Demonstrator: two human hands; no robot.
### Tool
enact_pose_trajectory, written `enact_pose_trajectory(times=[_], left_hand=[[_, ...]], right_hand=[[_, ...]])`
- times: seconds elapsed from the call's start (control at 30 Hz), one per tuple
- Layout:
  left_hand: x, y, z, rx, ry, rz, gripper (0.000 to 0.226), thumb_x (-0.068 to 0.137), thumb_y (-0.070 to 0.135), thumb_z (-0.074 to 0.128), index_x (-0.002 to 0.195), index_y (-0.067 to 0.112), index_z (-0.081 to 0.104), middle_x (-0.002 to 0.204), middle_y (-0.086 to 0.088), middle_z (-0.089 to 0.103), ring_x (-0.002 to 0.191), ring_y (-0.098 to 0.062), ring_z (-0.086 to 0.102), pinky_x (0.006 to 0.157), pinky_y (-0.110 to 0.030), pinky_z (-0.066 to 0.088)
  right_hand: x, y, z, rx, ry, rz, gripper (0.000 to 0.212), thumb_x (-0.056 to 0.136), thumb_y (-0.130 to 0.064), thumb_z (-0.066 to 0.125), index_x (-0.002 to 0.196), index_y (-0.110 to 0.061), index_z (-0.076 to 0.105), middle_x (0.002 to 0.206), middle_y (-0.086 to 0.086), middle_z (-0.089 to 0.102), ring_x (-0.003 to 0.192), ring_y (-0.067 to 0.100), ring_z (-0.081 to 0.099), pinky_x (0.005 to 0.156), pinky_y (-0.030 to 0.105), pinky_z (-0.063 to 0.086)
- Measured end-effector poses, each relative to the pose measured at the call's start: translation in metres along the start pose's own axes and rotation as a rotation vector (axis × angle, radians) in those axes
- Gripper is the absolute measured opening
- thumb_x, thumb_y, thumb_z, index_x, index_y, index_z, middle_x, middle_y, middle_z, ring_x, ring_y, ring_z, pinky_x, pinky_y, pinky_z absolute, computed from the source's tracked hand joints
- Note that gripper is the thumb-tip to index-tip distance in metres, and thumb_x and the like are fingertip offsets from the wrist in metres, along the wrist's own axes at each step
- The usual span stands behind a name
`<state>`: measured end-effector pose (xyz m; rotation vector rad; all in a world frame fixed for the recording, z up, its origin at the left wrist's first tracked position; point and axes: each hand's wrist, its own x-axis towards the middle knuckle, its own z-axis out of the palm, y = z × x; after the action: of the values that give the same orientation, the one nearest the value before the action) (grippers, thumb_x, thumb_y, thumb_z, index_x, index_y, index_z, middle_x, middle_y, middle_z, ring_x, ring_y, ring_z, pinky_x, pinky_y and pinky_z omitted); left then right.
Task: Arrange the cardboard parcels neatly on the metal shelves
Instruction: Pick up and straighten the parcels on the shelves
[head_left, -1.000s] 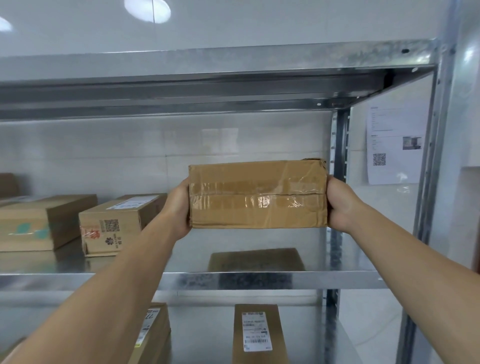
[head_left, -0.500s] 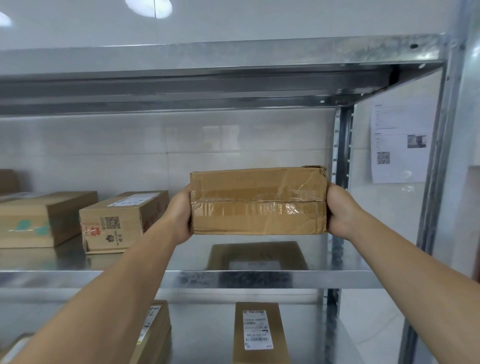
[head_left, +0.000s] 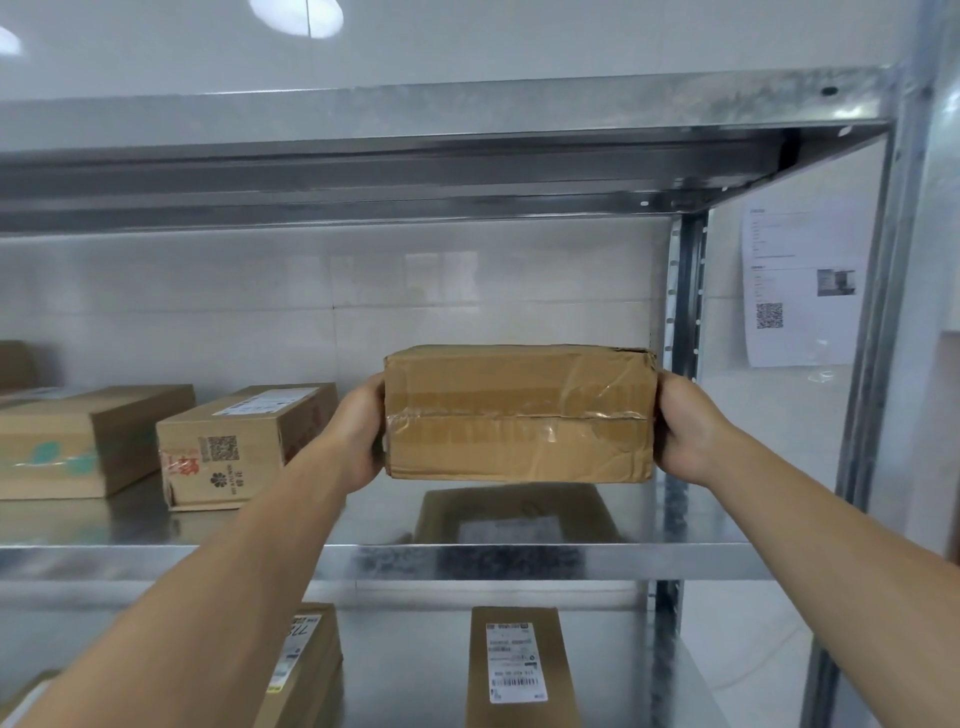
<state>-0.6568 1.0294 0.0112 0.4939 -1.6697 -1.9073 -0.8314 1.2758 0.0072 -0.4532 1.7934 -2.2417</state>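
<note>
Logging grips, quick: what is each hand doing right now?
Left hand: holding the left end of the taped parcel.
Right hand: holding the same parcel's right end.

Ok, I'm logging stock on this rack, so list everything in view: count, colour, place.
held parcel: 1, brown with clear tape, over the middle shelf's right end
QR-code parcel: 1, brown, middle shelf, left of the held parcel
teal-marked parcel: 1, brown, middle shelf, far left
lower parcels: 2, brown with white labels, shelf below
metal shelves: 3 levels in view, silver-grey
paper notice: 1, white, wall at right
left grip: 1, bare hand, holds the held parcel's left end
right grip: 1, bare hand, holds its right end
</note>
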Motion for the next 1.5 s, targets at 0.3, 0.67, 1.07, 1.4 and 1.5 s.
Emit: enact_pose_trajectory(times=[0.3,0.67,1.07,1.4,1.5], left_hand=[[0.005,0.000,-0.002,-0.132,0.000,-0.026,0.049,0.104,0.056,0.041,0.080,0.032,0.077,0.089,0.000,0.079,0.085,-0.021,0.072,0.079,-0.039,0.052],[0.008,-0.001,-0.007,-0.155,-0.027,0.019,0.027,0.102,0.037,0.051,0.123,0.026,0.063,0.126,-0.007,0.070,0.099,-0.026,0.067,0.080,-0.038,0.053],[0.006,0.001,-0.006,-0.032,-0.062,0.114,0.025,0.093,0.015,0.037,0.108,0.019,0.057,0.114,-0.006,0.065,0.110,-0.026,0.058,0.107,-0.053,0.045],[0.010,-0.002,-0.003,-0.177,-0.020,0.109,0.027,0.103,0.021,0.036,0.102,0.024,0.062,0.109,0.004,0.066,0.101,-0.017,0.056,0.073,-0.039,0.047],[0.012,-0.002,-0.006,-0.252,0.030,0.087,0.035,0.103,0.023,0.042,0.132,0.024,0.061,0.134,-0.003,0.059,0.116,-0.031,0.056,0.089,-0.047,0.052]], right_hand=[[-0.005,-0.010,0.000,0.054,0.015,0.018,0.021,0.101,-0.036,0.050,0.097,-0.020,0.064,0.095,0.010,0.065,0.089,0.028,0.061,0.088,0.042,0.053],[-0.017,-0.021,0.009,-0.027,-0.118,-0.016,0.023,0.106,-0.040,0.053,0.105,-0.021,0.065,0.095,0.004,0.069,0.083,0.021,0.068,0.065,0.034,0.052],[-0.013,-0.017,0.013,-0.019,-0.099,-0.048,0.014,0.104,-0.011,0.046,0.109,-0.018,0.057,0.108,0.007,0.060,0.096,0.021,0.059,0.074,0.039,0.050],[-0.005,-0.012,0.005,0.002,-0.061,-0.126,0.057,0.102,-0.010,0.042,0.156,-0.029,0.037,0.131,0.003,0.060,0.116,0.022,0.059,0.101,0.051,0.051],[-0.003,-0.010,0.001,0.033,-0.022,-0.142,0.054,0.102,-0.009,0.039,0.152,-0.030,0.042,0.126,0.002,0.063,0.110,0.020,0.061,0.096,0.049,0.053]])
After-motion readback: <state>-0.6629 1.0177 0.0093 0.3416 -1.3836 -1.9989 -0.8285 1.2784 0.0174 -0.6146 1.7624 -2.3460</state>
